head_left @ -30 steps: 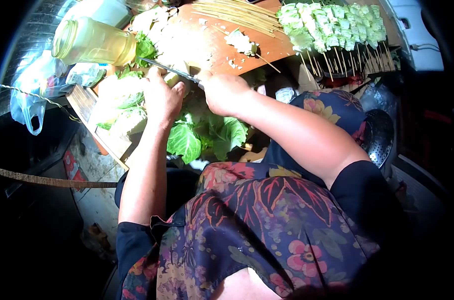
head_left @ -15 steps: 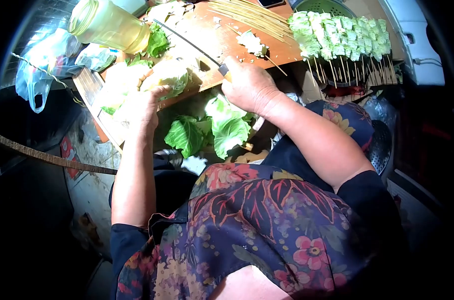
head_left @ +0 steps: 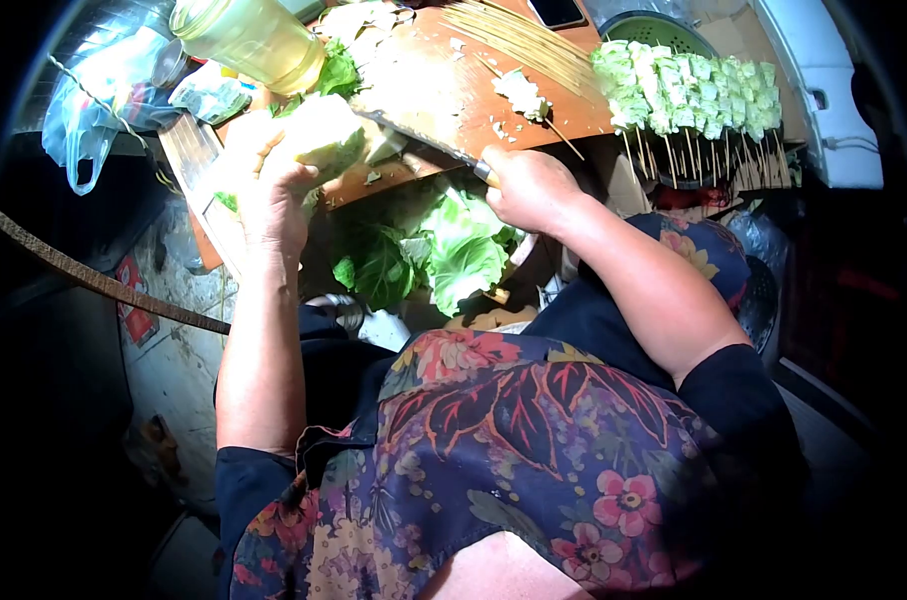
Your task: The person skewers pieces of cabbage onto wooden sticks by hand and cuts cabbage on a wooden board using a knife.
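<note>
Cabbage [head_left: 326, 132] sits clasped in the left hand [head_left: 277, 195]. Right of it, the right hand [head_left: 536, 190] grips a knife [head_left: 426, 140].

My left forearm [head_left: 261, 350] reaches almost straight ahead, its wrist [head_left: 276, 250] close to in line, and my left grip [head_left: 277, 197] is curled with the thumb [head_left: 298, 177] pointing inward. My right forearm [head_left: 634, 265] slants forward and inward, ending in my right grip [head_left: 534, 188], folded tight, its back turned up, well apart from the left

Dk sleeves [head_left: 739, 400], navy floral garment [head_left: 504, 440] w/ pink blooms [head_left: 626, 503]
</note>
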Available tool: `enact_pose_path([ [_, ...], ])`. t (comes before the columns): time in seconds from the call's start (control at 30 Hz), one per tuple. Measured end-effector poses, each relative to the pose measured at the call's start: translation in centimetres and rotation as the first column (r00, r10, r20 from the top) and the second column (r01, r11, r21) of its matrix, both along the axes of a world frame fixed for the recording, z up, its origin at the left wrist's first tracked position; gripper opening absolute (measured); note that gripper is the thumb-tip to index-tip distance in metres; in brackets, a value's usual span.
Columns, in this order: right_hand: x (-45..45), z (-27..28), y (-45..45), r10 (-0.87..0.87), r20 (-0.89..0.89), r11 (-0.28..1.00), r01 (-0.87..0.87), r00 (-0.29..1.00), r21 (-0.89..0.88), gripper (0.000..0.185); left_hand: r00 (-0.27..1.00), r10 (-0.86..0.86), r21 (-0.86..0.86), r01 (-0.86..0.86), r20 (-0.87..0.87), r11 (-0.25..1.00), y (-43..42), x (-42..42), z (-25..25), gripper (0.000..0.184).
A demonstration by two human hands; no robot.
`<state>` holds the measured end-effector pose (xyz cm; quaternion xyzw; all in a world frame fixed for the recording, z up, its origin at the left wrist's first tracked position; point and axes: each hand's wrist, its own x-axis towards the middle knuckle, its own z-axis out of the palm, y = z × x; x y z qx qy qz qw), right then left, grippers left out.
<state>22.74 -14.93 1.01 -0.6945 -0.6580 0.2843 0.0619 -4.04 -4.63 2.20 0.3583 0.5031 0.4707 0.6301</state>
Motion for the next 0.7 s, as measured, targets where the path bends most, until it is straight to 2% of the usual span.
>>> enact_pose_path([
  [0.1, 0.9, 0.6, -0.8, 0.104, 0.022, 0.994, -0.103, 0.994, -0.019, 0.024, 0.996, 0.078, 0.015, -0.079, 0.032, 0.997, 0.4, -0.5, 0.5, 0.052],
  [0.17, 1.6, 2.0, -1.1, 0.240, 0.004, 0.957, -0.236, 0.971, -0.167, 0.023, 0.994, 0.054, 0.114, -0.064, 0.091, 0.991, 1.3, -1.5, -0.3, 0.056],
  [0.23, 2.7, 1.8, -1.5, 0.274, -0.023, 0.947, -0.274, 0.961, -0.169, 0.023, 0.987, 0.110, 0.077, -0.120, 0.115, 0.990, 1.5, -1.4, -0.4, 0.054],
  [0.3, 3.4, 2.2, -1.8, 0.234, -0.099, 0.966, -0.243, 0.967, -0.092, 0.022, 0.992, 0.115, 0.099, -0.119, 0.044, 0.988, 1.6, -1.1, 0.0, 0.052],
  [0.33, 3.7, 2.1, -1.9, 0.207, -0.125, 0.978, -0.206, 0.970, 0.018, 0.023, 0.992, 0.120, 0.105, -0.124, 0.036, 0.987, 1.6, -1.0, -0.1, 0.050],
  [0.37, 3.8, 1.8, -1.9, 0.121, -0.169, 0.990, -0.107, 0.978, 0.086, 0.022, 0.992, 0.121, 0.106, -0.125, 0.043, 0.987, 1.8, -0.9, -0.3, 0.050],
  [0.43, 3.4, 2.6, -1.4, -0.027, -0.147, 0.996, 0.039, 0.989, 0.079, 0.023, 0.992, 0.100, 0.115, -0.092, -0.070, 0.989, 2.2, -0.6, -0.5, 0.046],
  [0.47, 3.2, 1.7, -1.2, -0.033, -0.134, 0.982, 0.057, 0.990, 0.179, 0.027, 0.993, 0.100, 0.115, -0.093, -0.063, 0.989, 2.0, -0.1, -0.6, 0.046],
  [0.53, 2.6, 0.7, -0.7, -0.098, -0.030, 0.978, 0.102, 0.995, 0.184, 0.031, 0.981, 0.054, 0.173, -0.022, -0.185, 0.985, 0.8, 1.6, 0.4, 0.045],
  [0.57, 2.1, 0.1, -0.4, -0.146, 0.011, 0.972, 0.142, 0.989, 0.187, 0.032, 0.982, 0.056, 0.173, -0.024, -0.180, 0.985, 0.7, 2.0, 0.0, 0.045],
  [0.63, 1.0, -0.4, 0.3, -0.199, 0.061, 0.973, 0.189, 0.978, 0.134, 0.033, 0.972, -0.123, -0.059, 0.114, -0.199, 0.992, 0.8, 2.6, -1.9, 0.033],
  [0.67, 0.7, -0.8, 0.4, -0.216, 0.065, 0.971, 0.207, 0.974, 0.122, 0.032, 0.963, -0.197, 0.018, 0.204, -0.186, 0.979, 1.1, 2.7, -2.9, 0.036],
  [0.7, 0.3, -1.1, 0.6, -0.234, 0.068, 0.968, 0.226, 0.970, 0.109, 0.032, 0.963, -0.196, 0.017, 0.203, -0.184, 0.979, 1.1, 3.4, -2.9, 0.036],
])
